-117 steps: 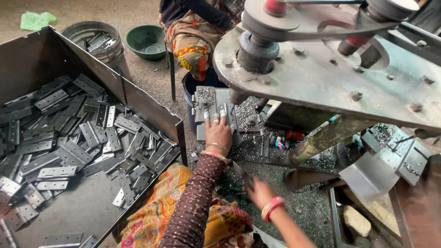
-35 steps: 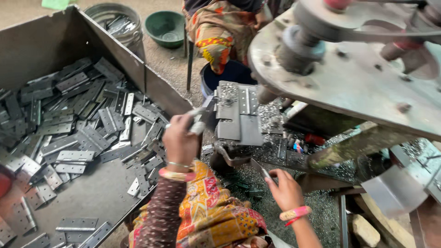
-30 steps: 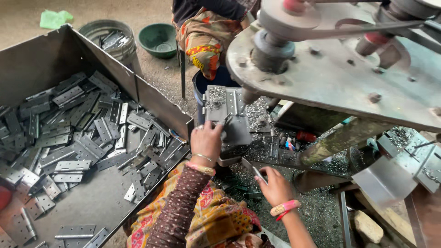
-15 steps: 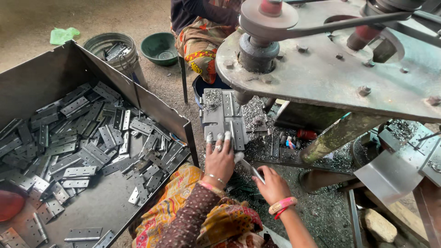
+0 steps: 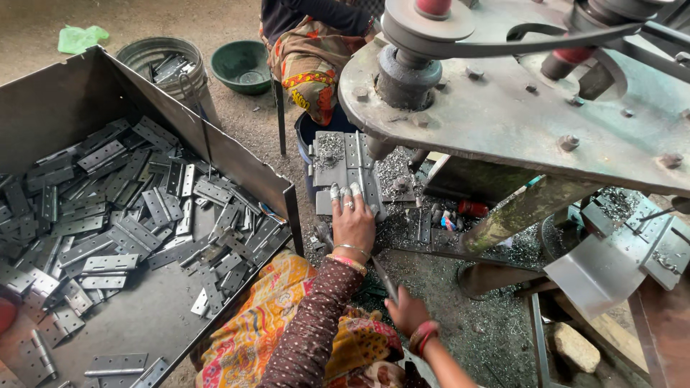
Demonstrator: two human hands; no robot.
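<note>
Head view: left hand (image 5: 353,224) spread flat on hinge plate (image 5: 346,171) beside bin edge (image 5: 248,167); right hand (image 5: 407,310) grips thin rod (image 5: 383,277).

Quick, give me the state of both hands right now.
Left hand: open, fingers pressed flat on the metal hinge plate under the machine.
Right hand: closed around a thin metal rod.
</note>
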